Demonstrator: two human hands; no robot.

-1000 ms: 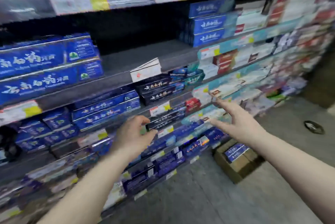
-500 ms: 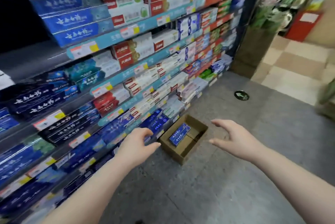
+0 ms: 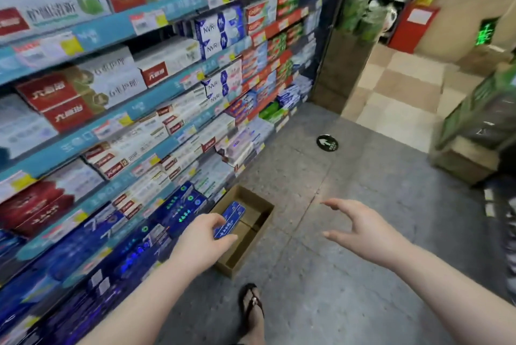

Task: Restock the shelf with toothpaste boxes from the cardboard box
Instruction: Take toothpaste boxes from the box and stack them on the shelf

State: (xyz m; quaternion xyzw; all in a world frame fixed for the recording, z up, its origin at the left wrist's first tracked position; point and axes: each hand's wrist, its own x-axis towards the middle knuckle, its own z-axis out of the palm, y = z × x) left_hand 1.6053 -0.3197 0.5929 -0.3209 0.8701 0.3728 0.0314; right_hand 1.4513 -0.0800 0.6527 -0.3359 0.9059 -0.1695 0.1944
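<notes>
1. Shelf point(image 3: 111, 34): stocked tiers, restock destination.
2. Cardboard box point(image 3: 257, 235): open-topped, on the floor at the shelf foot, likely for easy reach.
3. Right hand point(image 3: 363, 230): empty, fingers spread. Left hand point(image 3: 206, 238): empty, loosely curled, apparently reaching boxward.
4. Blue toothpaste box point(image 3: 233, 214): flat inside the cardboard box.

Both my bare arms are stretched out in front of me, angled down. My left hand point(image 3: 203, 238) is loosely curled with the thumb out, gripping nothing. My right hand point(image 3: 363, 230) is spread wide, fingers apart and a bit bent, also gripping nothing.
</notes>
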